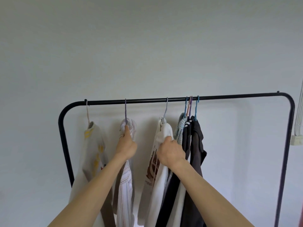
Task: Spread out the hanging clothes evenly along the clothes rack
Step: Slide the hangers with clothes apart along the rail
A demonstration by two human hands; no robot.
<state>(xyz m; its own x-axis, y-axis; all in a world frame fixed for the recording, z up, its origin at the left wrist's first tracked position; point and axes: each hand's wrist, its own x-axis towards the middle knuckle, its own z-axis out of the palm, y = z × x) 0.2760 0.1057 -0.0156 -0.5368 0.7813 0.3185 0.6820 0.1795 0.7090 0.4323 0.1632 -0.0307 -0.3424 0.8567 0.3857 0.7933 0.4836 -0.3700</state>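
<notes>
Head view, item by item as I read it: black clothes rack (164,101), one horizontal rail with rounded corners, standing against a pale wall (147,46). Hung along it from the left: a cream shirt with yellow print (93,153) near the left corner; a striped shirt (127,177) on a purple hanger (125,110); a white garment with brown lettering (157,174) on a pale hanger (166,107). Next, a tight bunch of three or four hooks carrying a light blue knit (179,128), a dark navy piece (186,141) and a charcoal garment (197,145), all touching. The rail runs bare from that bunch to the right corner; smaller gaps separate the three left items. My left hand (127,147) is closed on the striped shirt's collar just under its hook. My right hand (171,153) is curled around the white garment's shoulder, beside the bunch. A white cable with a socket (297,140) hangs at the far right edge.
</notes>
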